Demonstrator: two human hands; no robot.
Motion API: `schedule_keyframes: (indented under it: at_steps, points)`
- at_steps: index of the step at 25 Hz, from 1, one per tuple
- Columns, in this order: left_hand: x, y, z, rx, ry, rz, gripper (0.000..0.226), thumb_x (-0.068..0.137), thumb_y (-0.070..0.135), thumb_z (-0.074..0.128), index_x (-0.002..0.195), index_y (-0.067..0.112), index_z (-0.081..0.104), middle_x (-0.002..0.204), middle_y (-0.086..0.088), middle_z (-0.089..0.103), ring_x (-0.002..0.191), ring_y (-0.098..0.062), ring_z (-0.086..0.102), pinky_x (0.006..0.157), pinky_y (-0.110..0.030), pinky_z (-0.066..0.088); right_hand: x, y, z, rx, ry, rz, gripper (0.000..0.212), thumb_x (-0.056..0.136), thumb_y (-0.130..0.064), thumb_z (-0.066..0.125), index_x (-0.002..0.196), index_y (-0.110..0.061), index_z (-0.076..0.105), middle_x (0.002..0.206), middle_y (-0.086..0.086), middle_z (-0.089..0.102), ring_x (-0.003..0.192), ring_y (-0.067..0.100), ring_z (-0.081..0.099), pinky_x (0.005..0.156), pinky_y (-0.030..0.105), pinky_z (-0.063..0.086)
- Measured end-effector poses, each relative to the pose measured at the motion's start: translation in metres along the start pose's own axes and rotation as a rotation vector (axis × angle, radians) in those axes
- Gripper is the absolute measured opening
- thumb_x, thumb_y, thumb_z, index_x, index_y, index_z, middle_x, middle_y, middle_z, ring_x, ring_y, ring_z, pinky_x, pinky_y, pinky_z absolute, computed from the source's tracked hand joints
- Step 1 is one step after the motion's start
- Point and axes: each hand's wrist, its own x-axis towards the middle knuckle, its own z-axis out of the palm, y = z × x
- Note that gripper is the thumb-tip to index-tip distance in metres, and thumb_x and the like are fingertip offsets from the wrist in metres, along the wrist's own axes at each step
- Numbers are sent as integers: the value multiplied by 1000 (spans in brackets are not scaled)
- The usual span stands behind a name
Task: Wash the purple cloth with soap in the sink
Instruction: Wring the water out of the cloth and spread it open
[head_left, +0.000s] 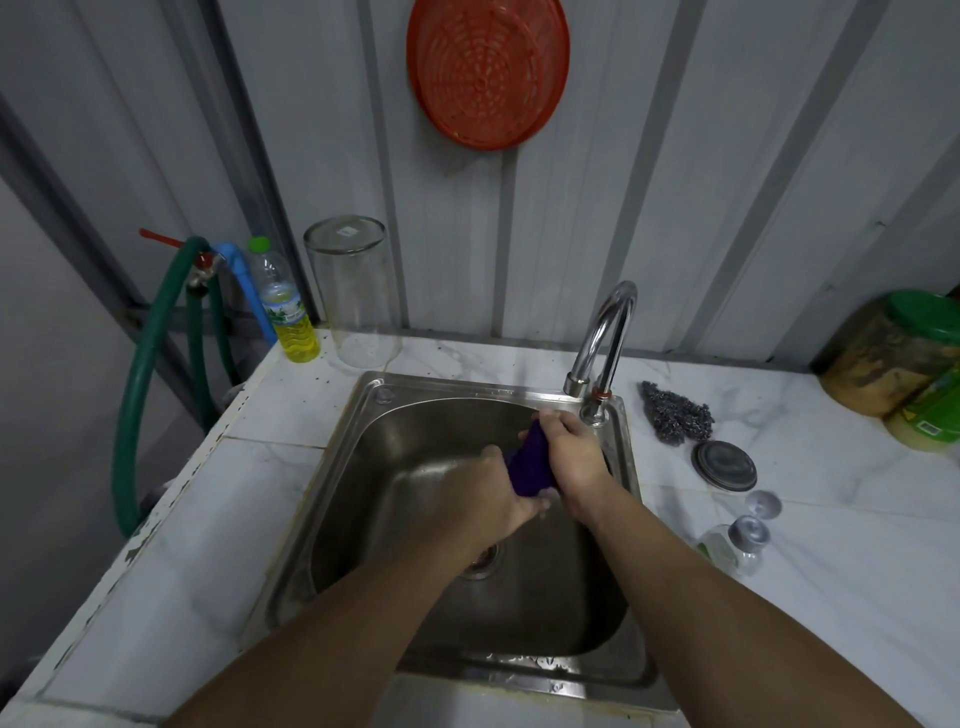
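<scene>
Both hands are down in the steel sink (332, 499), and the purple cloth (530, 462) is bunched between them, held up above the basin floor just in front of the chrome tap (605, 332). The left hand (498, 493) has its fingers curled round the lower end of the cloth; the right hand (574, 447) is clenched over the upper end, knuckles toward the tap. It looks like wringing or rubbing, one fist worked against the other.

No water shows at the spout, and I can't make out any suds on the cloth or in the basin, so whether soap has gone on yet is beyond me. A bottle of yellow liquid (288, 312), maybe dish soap, stands capped on the counter's far left corner, well apart from the hands.

My guess is the wash is somewhere in the middle: the cloth is in the sink and being worked, but a rinse and a final squeeze probably remain. A steel scourer (675, 413) and a round metal lid (723, 465) lie on the marble to the right of the sink.
</scene>
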Motion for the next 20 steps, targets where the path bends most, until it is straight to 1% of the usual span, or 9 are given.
schedule_keyframes:
  at_steps: [2, 4, 6, 9, 11, 14, 17, 18, 20]
  points:
    - [4, -7, -5, -173, -100, -51, 64, 66, 69, 75, 106, 23, 54, 89, 9, 64, 73, -6, 60, 56, -23, 40, -4, -1, -7, -5, -61, 19, 32, 91, -40, 68, 105, -12, 66, 105, 20, 71, 99, 36, 69, 91, 53, 58]
    - [6, -15, -11, -382, -159, -93, 56, 71, 64, 75, 108, 26, 57, 91, 7, 69, 76, -8, 68, 59, -26, 48, -11, 1, -16, -31, -116, 14, 32, 88, -32, 74, 108, -9, 64, 109, 24, 71, 99, 38, 71, 85, 53, 59]
    - [3, -23, -11, -673, -198, -139, 41, 84, 50, 74, 112, 22, 60, 92, 1, 73, 67, -6, 72, 57, -26, 54, -17, 4, -28, 86, -197, 26, 21, 91, -13, 69, 111, -10, 64, 107, 20, 72, 93, 32, 72, 75, 44, 60]
    - [-4, -27, -9, -1169, -227, -251, 15, 95, 24, 69, 107, 15, 63, 93, -8, 72, 63, -14, 70, 50, -28, 54, -25, 4, -43, 208, -273, -25, 41, 75, 3, 60, 113, -11, 66, 107, 11, 76, 90, 26, 70, 75, 40, 54]
    - [-5, -26, -10, -1343, -190, -299, 10, 95, 16, 69, 104, 15, 65, 98, -9, 72, 72, -19, 70, 51, -29, 55, -31, 3, -42, 104, -239, -125, 37, 73, 11, 53, 101, -9, 68, 105, 12, 75, 88, 24, 69, 74, 36, 55]
    - [-3, -21, -18, -1536, -89, -359, 12, 91, 8, 70, 102, 14, 67, 96, -10, 76, 78, -22, 74, 53, -30, 57, -40, -3, -34, -45, -134, -285, 43, 79, 27, 39, 80, -9, 62, 95, 10, 68, 79, 18, 62, 64, 20, 53]
    - [-2, -22, -31, -1705, 46, -411, 16, 94, 6, 63, 110, 11, 66, 84, -9, 79, 72, -23, 76, 57, -36, 60, -46, -5, -37, -78, -107, -320, 42, 86, 24, 36, 85, -11, 57, 66, 0, 60, 62, 11, 57, 55, 16, 48]
    - [-2, -22, -34, -1711, 70, -413, 20, 95, 10, 63, 115, 11, 65, 87, -10, 77, 76, -26, 74, 65, -39, 61, -50, -5, -37, -93, -134, -281, 38, 90, 19, 39, 90, -12, 60, 63, -2, 60, 62, 13, 58, 55, 17, 50]
    - [-3, -21, -38, -1630, 78, -402, 24, 98, 23, 63, 120, 13, 65, 96, -13, 74, 87, -32, 71, 78, -45, 59, -59, -5, -34, -228, -220, -200, 24, 99, -1, 49, 101, -19, 65, 73, -1, 65, 67, 15, 63, 56, 17, 51]
